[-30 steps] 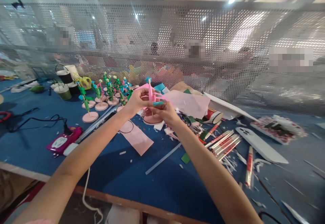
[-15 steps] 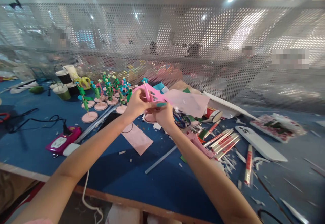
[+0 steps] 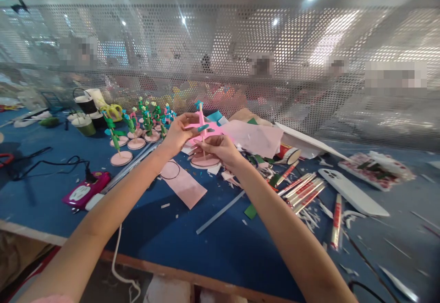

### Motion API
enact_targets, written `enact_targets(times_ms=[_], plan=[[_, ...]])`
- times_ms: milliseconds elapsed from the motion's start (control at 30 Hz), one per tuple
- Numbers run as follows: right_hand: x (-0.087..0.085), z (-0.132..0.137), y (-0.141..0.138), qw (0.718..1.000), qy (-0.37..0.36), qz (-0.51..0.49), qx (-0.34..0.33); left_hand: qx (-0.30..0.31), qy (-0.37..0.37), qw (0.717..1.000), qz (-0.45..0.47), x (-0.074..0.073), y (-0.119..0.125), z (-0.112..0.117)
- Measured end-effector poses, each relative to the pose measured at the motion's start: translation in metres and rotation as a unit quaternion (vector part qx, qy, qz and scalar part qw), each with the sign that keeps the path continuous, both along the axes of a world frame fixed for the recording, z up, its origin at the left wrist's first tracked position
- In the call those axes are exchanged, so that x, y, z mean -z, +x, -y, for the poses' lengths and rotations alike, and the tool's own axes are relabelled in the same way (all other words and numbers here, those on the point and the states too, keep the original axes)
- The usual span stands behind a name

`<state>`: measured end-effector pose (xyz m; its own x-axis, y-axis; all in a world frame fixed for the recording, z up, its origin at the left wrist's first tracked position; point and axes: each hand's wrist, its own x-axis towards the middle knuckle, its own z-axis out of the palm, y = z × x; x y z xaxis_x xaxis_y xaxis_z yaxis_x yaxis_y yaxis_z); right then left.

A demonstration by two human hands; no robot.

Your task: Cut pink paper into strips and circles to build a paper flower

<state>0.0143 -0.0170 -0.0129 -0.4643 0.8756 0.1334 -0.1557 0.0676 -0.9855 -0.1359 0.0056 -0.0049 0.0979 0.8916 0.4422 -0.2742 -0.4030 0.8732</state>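
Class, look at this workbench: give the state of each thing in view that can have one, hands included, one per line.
Left hand: closed on the pink-wrapped stick
Right hand: fingers at the stick's lower part, exact grip unclear
Pink-wrapped stick: upright above its round base
White phone: lying flat, camera side up
Magenta socket box: black plug inserted
Pink paper strip: lying flat

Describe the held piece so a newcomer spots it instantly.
Over the blue table, look between left hand and right hand. There stands a stick on a round pink base, topped in blue, its pink wrapping unlike the mostly green pieces to its left.
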Motion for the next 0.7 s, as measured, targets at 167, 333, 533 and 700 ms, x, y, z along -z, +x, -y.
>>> enact_targets(times_ms=[167, 333, 533, 700], plan=[[0.001, -0.002, 0.002, 0.995, 0.056, 0.035, 0.075, -0.008, -0.002, 1.0, -0.01, 0.0, 0.001, 0.001], [0.016, -0.013, -0.003, 0.969, 0.145, 0.107, 0.17, -0.053, 0.01, 0.995, -0.088, -0.008, 0.012, 0.018], [0.026, -0.004, -0.022, 0.885, 0.267, 0.227, 0.308, -0.209, 0.0, 0.968, -0.142, 0.002, 0.026, 0.029], [0.02, 0.003, -0.021, 0.932, 0.194, 0.173, 0.251, -0.207, -0.014, 0.973, -0.105, 0.005, 0.02, 0.018]])
